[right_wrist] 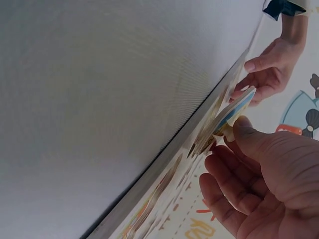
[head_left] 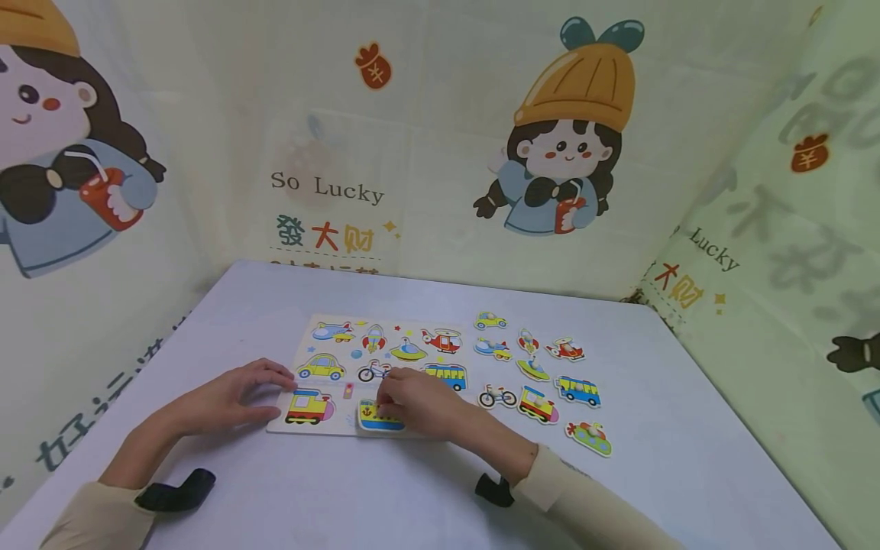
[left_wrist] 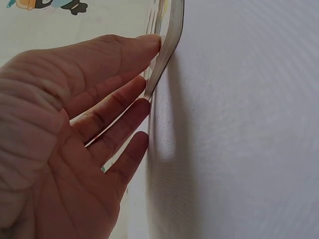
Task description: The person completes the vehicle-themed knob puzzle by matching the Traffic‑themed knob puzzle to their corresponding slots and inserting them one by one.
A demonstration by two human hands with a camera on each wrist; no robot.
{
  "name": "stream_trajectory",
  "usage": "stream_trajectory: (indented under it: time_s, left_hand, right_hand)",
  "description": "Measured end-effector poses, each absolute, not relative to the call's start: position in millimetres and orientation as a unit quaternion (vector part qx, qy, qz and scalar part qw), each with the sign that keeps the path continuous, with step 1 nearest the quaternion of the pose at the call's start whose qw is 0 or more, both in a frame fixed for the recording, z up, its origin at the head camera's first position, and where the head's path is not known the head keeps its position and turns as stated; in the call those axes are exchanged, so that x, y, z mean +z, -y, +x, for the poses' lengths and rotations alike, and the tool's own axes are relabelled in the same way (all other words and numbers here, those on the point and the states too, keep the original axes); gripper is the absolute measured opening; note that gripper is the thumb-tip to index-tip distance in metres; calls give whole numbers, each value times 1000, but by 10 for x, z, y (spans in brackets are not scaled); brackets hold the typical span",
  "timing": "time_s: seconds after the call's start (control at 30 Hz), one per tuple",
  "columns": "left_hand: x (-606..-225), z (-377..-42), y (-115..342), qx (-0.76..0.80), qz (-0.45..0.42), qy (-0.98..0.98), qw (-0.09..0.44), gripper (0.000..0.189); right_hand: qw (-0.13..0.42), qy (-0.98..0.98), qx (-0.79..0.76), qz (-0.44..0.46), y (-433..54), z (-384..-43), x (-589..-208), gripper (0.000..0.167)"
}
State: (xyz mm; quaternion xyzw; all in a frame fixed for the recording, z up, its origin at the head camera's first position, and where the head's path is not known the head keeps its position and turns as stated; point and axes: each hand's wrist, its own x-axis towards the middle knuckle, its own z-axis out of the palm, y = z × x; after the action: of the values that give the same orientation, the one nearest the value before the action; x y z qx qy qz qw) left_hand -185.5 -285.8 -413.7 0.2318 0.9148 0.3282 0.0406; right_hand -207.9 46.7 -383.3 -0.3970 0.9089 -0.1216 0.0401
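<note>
My right hand (head_left: 426, 401) pinches a yellow and blue ship puzzle piece (head_left: 374, 416) between thumb and fingers, over the lower row of a white puzzle board (head_left: 344, 429). In the right wrist view the ship piece stands tilted, one side up off the board, with the thumb on its small knob. At the board's left edge rests my left hand (head_left: 230, 397), fingers spread and fairly straight. The left wrist view has its thumb and fingertips right at that edge. Beside the thumb is the train picture (head_left: 309, 407) on the board. My right hand hides the board's lower right corner.
Right of the board lie loose pieces: a car (head_left: 490, 321), airplane (head_left: 493, 349), rocket (head_left: 528, 341), helicopter (head_left: 566, 350), flying saucer (head_left: 532, 368), bicycle (head_left: 496, 396), train piece (head_left: 538, 405), bus (head_left: 578, 391) and submarine (head_left: 589, 438). Printed cloth walls surround the white table (head_left: 330, 496).
</note>
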Motion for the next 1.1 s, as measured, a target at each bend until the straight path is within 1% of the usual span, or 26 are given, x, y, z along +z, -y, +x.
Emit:
stream_trajectory:
  time_s: [0.23,0.63,0.77,0.9,1.0,1.1]
  left_hand:
    - [-4140,-1854,2846,319,232,-918,37,39]
    - [-4150,-1852,2846,327,226,-917,36,39]
    - [-4153,-1858,2864,329,229,-915,38,38]
    - [-4151,-1857,2870,313,231,-921,31,39]
    - [-4148,-1855,2872,303,231,-924,26,39]
    - [-4148,-1857,2870,306,230,-923,28,39]
  right_hand:
    - [13,-908,-71,-413,-434,-2100,-3872,14]
    - [9,-910,-56,-411,-402,-2122,-3920,16]
    - [12,-913,-72,-401,-426,-2119,-3912,16]
    - [30,-919,-116,-376,-508,-2124,-3880,17]
    - [45,-920,-157,-357,-598,-2133,-3842,20]
    - [48,-918,-188,-345,-702,-2143,-3820,23]
